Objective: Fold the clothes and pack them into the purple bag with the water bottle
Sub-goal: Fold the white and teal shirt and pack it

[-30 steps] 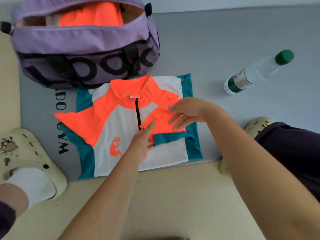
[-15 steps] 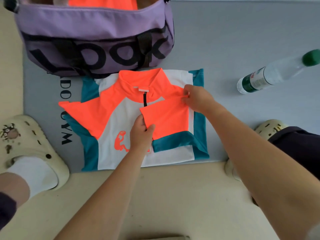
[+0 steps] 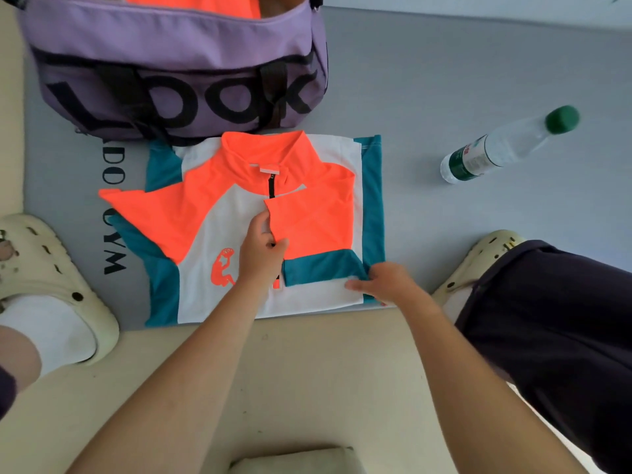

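An orange, white and teal zip-neck shirt point(image 3: 219, 241) lies face up on the grey mat, its right side and sleeve folded inward. My left hand point(image 3: 261, 249) pinches the left edge of the folded orange sleeve point(image 3: 314, 224), thumb on top. With fingers stretched flat, my right hand point(image 3: 386, 282) presses the shirt's lower right corner beside the teal cuff. Behind the shirt stands the purple bag point(image 3: 178, 63), unzipped, with an orange garment point(image 3: 191, 3) inside. A clear water bottle point(image 3: 502, 148) with a green cap lies on the mat to the right.
The grey mat point(image 3: 461, 80) with black lettering lies on a beige floor point(image 3: 307, 388). My feet in cream clogs sit at the left point(image 3: 51, 278) and right point(image 3: 478, 258) of the shirt. A dark-trousered knee point(image 3: 547, 319) fills the right side.
My right hand slid from the shirt's upper right shoulder down the folded edge to its lower right corner. My left hand stayed on the folded sleeve's edge.
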Motion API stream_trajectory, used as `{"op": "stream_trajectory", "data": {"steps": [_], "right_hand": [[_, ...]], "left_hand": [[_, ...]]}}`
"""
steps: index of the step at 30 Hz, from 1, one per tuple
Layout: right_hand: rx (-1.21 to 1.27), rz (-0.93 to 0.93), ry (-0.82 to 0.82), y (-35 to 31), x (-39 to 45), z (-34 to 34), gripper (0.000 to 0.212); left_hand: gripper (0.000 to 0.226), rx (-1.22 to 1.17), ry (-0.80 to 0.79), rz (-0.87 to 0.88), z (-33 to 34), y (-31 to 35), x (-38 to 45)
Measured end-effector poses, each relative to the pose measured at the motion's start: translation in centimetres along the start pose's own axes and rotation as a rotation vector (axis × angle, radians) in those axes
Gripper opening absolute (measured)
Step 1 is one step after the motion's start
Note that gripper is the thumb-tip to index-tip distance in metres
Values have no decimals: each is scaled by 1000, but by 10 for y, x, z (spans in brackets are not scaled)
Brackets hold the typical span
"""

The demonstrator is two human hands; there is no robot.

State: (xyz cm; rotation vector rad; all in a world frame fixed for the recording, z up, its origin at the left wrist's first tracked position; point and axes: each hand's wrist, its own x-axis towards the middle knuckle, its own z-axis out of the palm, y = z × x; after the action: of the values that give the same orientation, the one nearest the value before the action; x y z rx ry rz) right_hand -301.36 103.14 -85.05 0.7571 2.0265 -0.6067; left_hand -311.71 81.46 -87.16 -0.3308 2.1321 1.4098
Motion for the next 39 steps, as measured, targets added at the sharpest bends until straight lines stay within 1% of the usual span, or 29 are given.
{"op": "stream_trajectory", "data": {"steps": [2, 4, 6, 8, 9, 11, 12, 14, 17, 20, 24, 30, 32, 34, 36, 37, 39], "right_hand": [[58, 4, 178, 0, -1, -1, 51], [176, 10, 338, -2, 0, -3, 48], [228, 16, 392, -2, 1, -3, 49], [253, 56, 443, 0, 2, 0, 49], [286, 71, 483, 0, 4, 2, 48], [378, 79, 537, 0, 7, 4, 44], [429, 83, 540, -1, 9, 5, 42], [511, 105, 539, -5, 14, 6, 36], [488, 115, 521, -9, 23, 3, 25], [499, 127, 483, -4, 31, -4, 19], [506, 154, 454, 11, 35, -15, 18], [454, 191, 498, 23, 30, -30, 19], [425, 180, 574, 15, 22, -30, 26], [376, 71, 673, -7, 12, -24, 30], [314, -127, 711, -41, 5, -14, 34], [266, -239, 688, -61, 2, -7, 37], [155, -437, 578, -104, -1, 6, 45]], "left_hand": [[55, 23, -30, 48, -1, 1, 3], [58, 34, -32, 104, -3, 3, 5], [66, 37, 12, 134, -4, 3, 5], [73, 93, 65, 134, -6, 1, 4], [76, 126, 55, 136, -6, 0, 2], [81, 219, -13, 163, -5, -3, -4], [80, 264, -31, 177, -4, -4, -6], [76, 305, 0, 189, -7, -7, -6], [64, 370, 21, 235, -15, -11, 0], [60, 504, -62, 234, -18, -12, 6], [65, 638, -127, 209, -12, -5, 6], [66, 637, -160, 203, 12, 2, -6], [64, 573, -163, 186, 9, 5, -7], [55, 457, -101, 180, -5, 8, -6], [43, 418, 93, 205, -29, 10, 0], [39, 429, 213, 228, -46, 10, 4], [36, 499, 421, 280, -82, 10, 19]]}}
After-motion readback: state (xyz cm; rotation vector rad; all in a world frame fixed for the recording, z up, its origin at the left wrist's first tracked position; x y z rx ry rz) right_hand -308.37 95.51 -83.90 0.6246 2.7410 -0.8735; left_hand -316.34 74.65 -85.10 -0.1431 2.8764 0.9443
